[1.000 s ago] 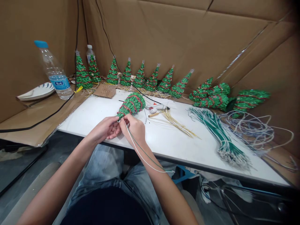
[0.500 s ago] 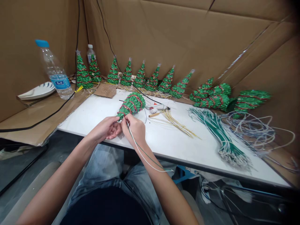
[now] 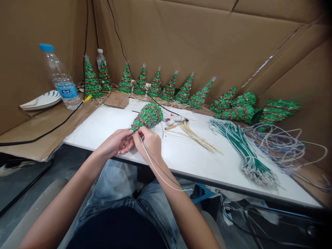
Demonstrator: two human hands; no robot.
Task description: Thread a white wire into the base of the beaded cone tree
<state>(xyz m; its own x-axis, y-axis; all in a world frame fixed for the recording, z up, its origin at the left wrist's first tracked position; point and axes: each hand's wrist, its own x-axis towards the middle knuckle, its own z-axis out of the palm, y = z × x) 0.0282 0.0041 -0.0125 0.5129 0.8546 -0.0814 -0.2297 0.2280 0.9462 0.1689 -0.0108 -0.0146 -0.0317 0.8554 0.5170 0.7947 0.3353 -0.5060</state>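
Observation:
A small green tinsel tree with red bead bands [image 3: 147, 117] lies on its side on the white table [image 3: 181, 155], its narrow tip toward me. My left hand [image 3: 116, 142] and my right hand [image 3: 149, 141] meet at that tip, both with fingers closed in a pinch. A thin white and green wire [image 3: 160, 174] runs from the fingers of my right hand down along my forearm and off the table's front edge.
Several finished trees [image 3: 155, 85] stand in a row along the cardboard wall, more lie piled at the right [image 3: 237, 105]. A green-white wire bundle [image 3: 246, 152], loose pale wires [image 3: 282, 145], straw-like sticks [image 3: 197, 138], a water bottle [image 3: 61, 77] and a plate [image 3: 41, 100] lie about.
The tree's wide base has swung slightly to the right and up. Both hands stay pinched at its tip, almost unmoved.

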